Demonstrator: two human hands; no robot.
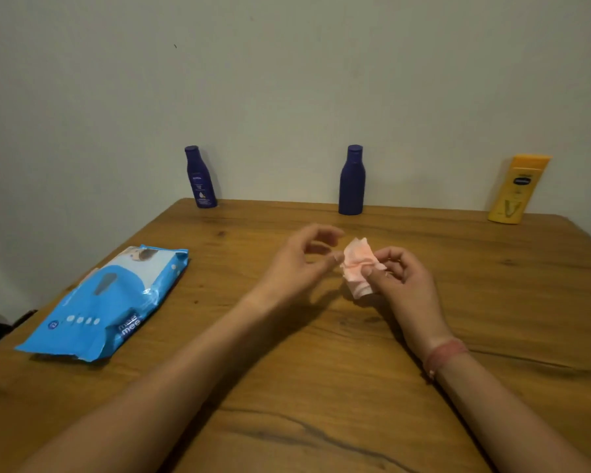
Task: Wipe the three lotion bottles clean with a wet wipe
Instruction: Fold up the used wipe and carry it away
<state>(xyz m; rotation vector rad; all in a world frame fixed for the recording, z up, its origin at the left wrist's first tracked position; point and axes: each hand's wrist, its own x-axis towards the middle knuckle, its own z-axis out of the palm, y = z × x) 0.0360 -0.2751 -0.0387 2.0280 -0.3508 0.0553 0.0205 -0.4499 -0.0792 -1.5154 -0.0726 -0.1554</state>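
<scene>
Three lotion bottles stand upright along the table's far edge by the wall: a dark blue bottle (200,177) with a label at the left, a plain dark blue bottle (351,180) in the middle, and a yellow bottle (517,188) at the right. A crumpled pale pink wet wipe (358,264) is pinched in my right hand (401,276) above the table's middle. My left hand (301,262) hovers just left of the wipe, fingers curled apart, a fingertip touching its edge.
A blue wet-wipe pack (106,302) lies flat on the wooden table (321,387) at the left, near the edge. A pale wall rises directly behind the bottles. My right wrist wears a pink band (444,353).
</scene>
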